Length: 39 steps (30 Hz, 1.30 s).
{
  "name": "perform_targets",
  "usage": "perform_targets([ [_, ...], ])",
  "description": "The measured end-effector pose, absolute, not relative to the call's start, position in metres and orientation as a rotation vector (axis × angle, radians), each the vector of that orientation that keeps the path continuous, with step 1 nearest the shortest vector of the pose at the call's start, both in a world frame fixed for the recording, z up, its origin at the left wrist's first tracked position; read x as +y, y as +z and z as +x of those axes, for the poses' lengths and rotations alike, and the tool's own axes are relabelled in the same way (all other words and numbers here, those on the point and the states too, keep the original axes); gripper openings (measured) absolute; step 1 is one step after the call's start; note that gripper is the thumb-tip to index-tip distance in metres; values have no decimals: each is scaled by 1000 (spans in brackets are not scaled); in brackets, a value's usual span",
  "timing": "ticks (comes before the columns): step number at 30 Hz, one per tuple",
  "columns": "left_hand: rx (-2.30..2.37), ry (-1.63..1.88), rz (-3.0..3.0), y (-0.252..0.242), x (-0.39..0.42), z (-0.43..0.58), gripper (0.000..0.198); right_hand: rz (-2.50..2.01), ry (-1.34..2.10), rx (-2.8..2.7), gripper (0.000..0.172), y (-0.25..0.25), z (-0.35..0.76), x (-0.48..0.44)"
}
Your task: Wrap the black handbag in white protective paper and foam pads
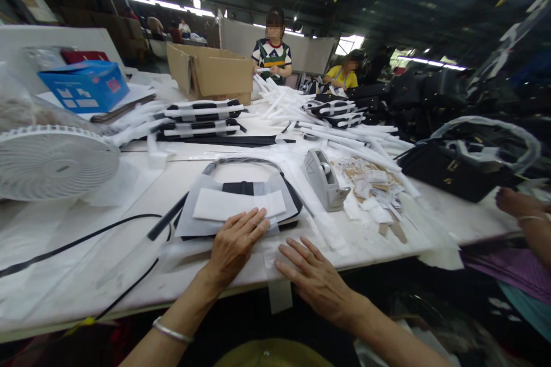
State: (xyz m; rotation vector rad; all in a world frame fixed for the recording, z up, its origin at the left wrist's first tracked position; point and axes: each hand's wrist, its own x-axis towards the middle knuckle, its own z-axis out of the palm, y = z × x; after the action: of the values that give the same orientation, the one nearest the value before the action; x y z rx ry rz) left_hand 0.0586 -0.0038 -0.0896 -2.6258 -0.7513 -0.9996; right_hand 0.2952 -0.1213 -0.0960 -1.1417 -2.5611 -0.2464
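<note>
My left hand (238,248) lies flat, fingers stretched out, on the lower edge of a white padding sheet (239,205). That padding rests on a larger pale sheet (186,219) spread over a black handbag (295,199) lying on the table. The handbag's wrapped handle (245,161) arches away from me, and a black strap (167,219) sticks out at its left. To the right, my right hand (316,281) has its fingers spread and grips nothing. It is at the table edge, beside a translucent strip (280,296) that hangs over the edge.
A tape dispenser (326,180) and a heap of paper tags (374,186) stand to the right. White rolls (284,100), a carton (219,71) and a fan (58,163) are farther off. Another person's hand (520,205) is near a finished-looking black bag (456,169).
</note>
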Motion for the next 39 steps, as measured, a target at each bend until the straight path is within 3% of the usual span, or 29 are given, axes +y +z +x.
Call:
perform_targets([
  [7, -740, -1002, -2614, -89, -3, 58, 40, -946, -186, -2326, 21, -98, 272, -98],
  [16, -748, -969, -2616, -89, -1, 58, 43, -837, 155, -2298, 20, -83, 276, -103],
  [25, -741, -1031, -2599, -89, -5, 61, 37, -838, -166, -2363, 22, -36, 258, -69],
  [35, -885, -1136, -2709, -89, -7, 58, 44, -1005, -139, -2195, 36, -49, 259, -53],
  [39, -972, -1230, -2688, -83, -8, 61, 33, -1000, -104, -2177, 37, -47, 259, -54],
])
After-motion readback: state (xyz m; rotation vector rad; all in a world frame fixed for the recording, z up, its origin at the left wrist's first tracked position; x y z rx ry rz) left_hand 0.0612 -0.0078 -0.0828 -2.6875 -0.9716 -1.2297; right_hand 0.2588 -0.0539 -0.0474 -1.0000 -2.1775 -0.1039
